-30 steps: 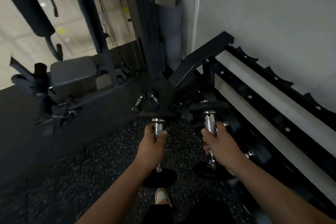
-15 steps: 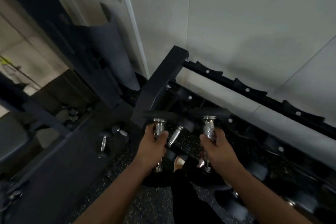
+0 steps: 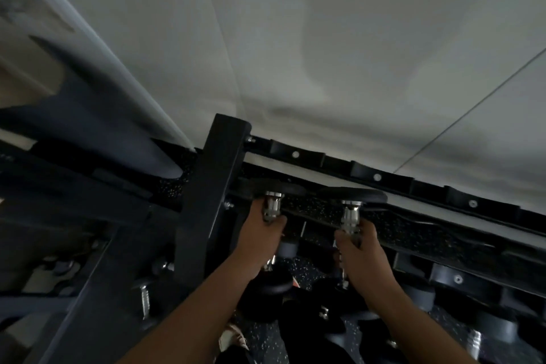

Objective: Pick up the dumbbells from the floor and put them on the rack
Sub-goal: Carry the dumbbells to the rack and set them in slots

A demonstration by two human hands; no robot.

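Observation:
My left hand (image 3: 260, 241) grips the chrome handle of one black dumbbell (image 3: 270, 188), held end-up with its top head just right of the rack's black upright post (image 3: 214, 186). A second black dumbbell (image 3: 353, 195) is gripped the same way by my right hand (image 3: 362, 257). Both top heads are level with the upper tier of the rack (image 3: 378, 177), close in front of its saddle rail. The lower heads are partly hidden behind my hands and forearms.
Several dumbbells (image 3: 499, 325) sit on the rack's lower tier at right. Another dumbbell (image 3: 144, 300) lies low at left beside the dark machine frame (image 3: 88, 207). A light wall (image 3: 325, 53) stands right behind the rack. My shoe (image 3: 233, 338) shows on the speckled floor.
Both hands have lifted the dumbbells higher and closer to the rack's top tier. The view has swung up and right toward the wall, and the rack post is nearer.

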